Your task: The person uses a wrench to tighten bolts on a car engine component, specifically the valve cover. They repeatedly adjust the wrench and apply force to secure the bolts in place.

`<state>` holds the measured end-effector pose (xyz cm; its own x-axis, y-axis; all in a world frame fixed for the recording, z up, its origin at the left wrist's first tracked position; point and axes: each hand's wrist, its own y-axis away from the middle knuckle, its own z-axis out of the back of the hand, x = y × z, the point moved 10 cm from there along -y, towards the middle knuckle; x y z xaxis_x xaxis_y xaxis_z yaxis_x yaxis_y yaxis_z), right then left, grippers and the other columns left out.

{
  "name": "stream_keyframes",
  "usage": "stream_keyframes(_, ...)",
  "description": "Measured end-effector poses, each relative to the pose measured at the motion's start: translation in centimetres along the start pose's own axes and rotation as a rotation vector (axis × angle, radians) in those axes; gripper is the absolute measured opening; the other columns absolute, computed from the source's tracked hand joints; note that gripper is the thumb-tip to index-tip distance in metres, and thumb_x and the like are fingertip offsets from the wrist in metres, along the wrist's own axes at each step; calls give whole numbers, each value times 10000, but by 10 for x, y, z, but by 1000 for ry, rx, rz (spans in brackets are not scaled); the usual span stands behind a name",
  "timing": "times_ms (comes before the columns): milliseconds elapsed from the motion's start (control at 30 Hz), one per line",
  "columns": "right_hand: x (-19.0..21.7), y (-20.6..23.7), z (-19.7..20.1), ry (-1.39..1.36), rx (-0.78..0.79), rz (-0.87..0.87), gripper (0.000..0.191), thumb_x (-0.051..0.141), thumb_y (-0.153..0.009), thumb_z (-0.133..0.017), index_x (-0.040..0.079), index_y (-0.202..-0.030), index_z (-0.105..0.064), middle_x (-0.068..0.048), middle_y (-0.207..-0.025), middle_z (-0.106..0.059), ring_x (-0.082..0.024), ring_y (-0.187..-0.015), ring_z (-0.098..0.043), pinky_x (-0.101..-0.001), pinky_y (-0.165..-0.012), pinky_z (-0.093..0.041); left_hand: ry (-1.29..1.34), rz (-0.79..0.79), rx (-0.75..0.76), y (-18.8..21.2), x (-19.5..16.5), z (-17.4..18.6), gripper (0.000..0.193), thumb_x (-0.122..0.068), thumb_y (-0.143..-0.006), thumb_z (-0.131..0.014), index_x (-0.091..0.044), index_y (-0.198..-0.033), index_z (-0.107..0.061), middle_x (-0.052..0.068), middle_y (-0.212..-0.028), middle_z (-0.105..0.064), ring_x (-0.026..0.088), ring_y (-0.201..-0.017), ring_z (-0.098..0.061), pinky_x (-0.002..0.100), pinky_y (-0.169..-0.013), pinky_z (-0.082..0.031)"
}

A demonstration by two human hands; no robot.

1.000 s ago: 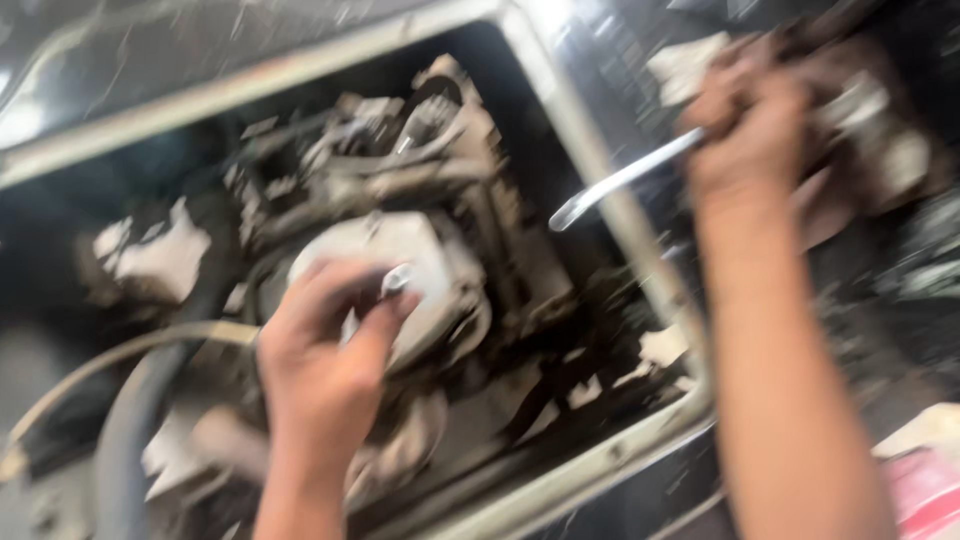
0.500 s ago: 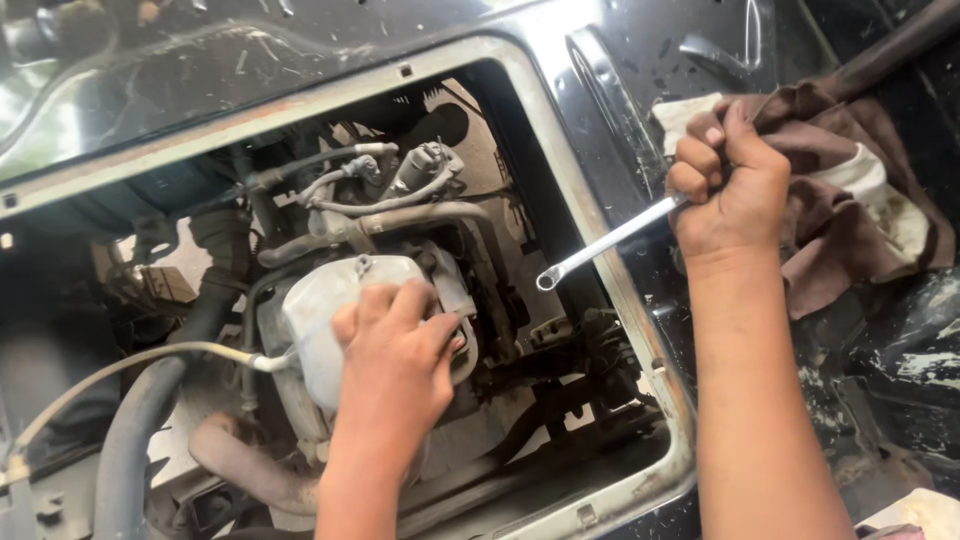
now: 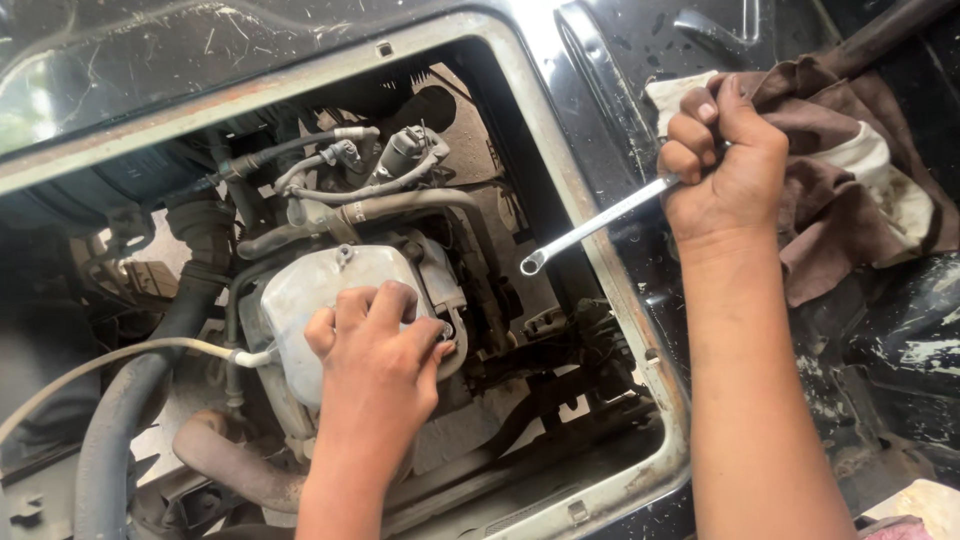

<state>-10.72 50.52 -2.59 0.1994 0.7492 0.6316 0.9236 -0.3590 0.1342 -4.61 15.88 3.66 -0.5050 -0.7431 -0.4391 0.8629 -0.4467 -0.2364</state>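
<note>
I look down into an open engine bay framed by a grey metal rim (image 3: 600, 250). My left hand (image 3: 375, 350) rests on a pale grey, dusty engine cover (image 3: 300, 290) in the middle of the bay, fingertips at its right edge by a bolt. My right hand (image 3: 725, 165) is closed around the handle of a silver ring spanner (image 3: 590, 228), whose ring end hangs over the bay's right side, touching nothing. That hand sits on a brown and white rag (image 3: 850, 190) on the black body panel.
Black and grey hoses (image 3: 350, 205) cross the bay above the cover. A thick grey hose (image 3: 120, 430) and a thin white tube (image 3: 120, 355) run at the left. A dark bar (image 3: 880, 35) lies at the top right. Wet black panel (image 3: 900, 350) lies right of the opening.
My view has steadied and moved closer. My left hand stayed on the engine cover, shifting slightly right. My right hand kept hold of the spanner by the rag.
</note>
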Motion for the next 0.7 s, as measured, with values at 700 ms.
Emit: stream_keyframes(700,-4,1,-10,75,-42,32,118,163,-1097,-563,74,-1027,-530,-17,-850,-486,-73,-622,-359,-204,-494,-255,53,44,-29,3,5,0,178,-177,-692,-822,-127,-862,-799,20,-975,-628,283,-1056,-520,463,-958,-296)
